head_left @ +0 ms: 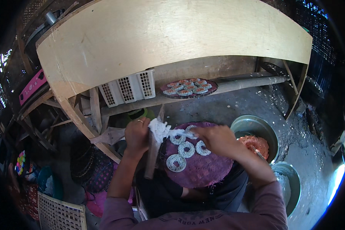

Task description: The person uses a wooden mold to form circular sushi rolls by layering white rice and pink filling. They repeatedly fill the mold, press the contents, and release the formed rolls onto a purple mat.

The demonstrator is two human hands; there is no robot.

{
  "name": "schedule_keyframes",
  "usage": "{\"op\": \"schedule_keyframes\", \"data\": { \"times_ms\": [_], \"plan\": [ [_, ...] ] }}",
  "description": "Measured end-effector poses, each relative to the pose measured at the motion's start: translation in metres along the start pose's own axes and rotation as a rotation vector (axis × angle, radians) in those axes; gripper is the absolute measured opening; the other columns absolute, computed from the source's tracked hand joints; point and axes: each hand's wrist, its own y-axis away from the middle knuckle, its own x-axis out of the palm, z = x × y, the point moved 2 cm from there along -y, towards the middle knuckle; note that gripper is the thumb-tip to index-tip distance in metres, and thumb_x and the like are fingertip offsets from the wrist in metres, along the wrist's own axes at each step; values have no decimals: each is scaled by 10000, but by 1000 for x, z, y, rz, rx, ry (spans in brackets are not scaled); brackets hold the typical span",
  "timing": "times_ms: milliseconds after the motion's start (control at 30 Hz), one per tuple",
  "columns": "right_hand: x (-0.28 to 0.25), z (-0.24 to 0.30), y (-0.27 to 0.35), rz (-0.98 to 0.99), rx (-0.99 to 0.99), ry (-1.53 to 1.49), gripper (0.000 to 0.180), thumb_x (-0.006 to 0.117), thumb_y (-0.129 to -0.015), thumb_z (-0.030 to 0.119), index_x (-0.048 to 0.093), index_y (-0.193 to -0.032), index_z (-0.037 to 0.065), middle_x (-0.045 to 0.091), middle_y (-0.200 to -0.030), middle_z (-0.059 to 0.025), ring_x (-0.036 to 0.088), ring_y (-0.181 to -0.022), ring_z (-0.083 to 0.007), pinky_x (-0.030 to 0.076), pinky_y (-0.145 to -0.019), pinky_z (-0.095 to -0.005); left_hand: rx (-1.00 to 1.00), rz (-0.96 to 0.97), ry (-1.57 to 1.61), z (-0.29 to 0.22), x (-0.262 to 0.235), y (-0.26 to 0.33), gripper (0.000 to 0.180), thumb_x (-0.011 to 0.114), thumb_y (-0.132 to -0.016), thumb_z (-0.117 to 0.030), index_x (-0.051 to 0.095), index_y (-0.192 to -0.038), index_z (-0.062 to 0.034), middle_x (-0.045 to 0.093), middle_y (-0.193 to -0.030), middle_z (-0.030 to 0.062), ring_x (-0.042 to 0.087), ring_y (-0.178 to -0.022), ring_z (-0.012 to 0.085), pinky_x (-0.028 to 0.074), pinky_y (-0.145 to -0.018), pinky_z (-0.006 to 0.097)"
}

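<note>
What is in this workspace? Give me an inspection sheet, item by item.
Surface: round purple woven mat on the person's lap.
Job's things: white rings on the mat; white shredded lump; wooden blade.
Clutter: metal bowl of orange mix; second metal bowl; far tray of topped rings; white baskets.
Grippers: left hand holds the lump; right hand reaches to it.
Cables: nothing seen.
Surroundings: pale wooden tabletop, dirt floor.
</note>
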Motion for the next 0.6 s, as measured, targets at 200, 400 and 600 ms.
{"op": "schedule_keyframes", "data": {
  "times_ms": [200, 400, 600],
  "plan": [
    [0, 52, 5, -252, -270, 391, 447, 586, -812, 147, 575, -1247, 42, 623, -733, -70, 665, -607, -198, 506, -485, -324, -51, 116, 91, -8, 6, 2, 238, 677, -733, -151, 646, -963, -99, 631, -807, 71, 653, -737, 280, 517, -638, 394],
    [-28, 41, 31, -53, -175, 356, 446, 576, -807, 126, 569, -1244, 32, 609, -723, -66, 644, -592, -170, 492, -479, -295, -251, 118, 310, 21, 8, 25, 328, 780, -699, -307, 676, -960, -136, 684, -814, 80, 681, -754, 291, 543, -662, 384],
    [-51, 44, 17, -245, -251, 395, 472, 570, -796, 99, 569, -1266, 60, 591, -730, -57, 631, -583, -188, 503, -522, -315, -383, 73, 409, 14, -2, 11, 299, 782, -709, -320, 666, -875, -100, 675, -763, 99, 678, -722, 292, 523, -635, 374]
  ]
}}
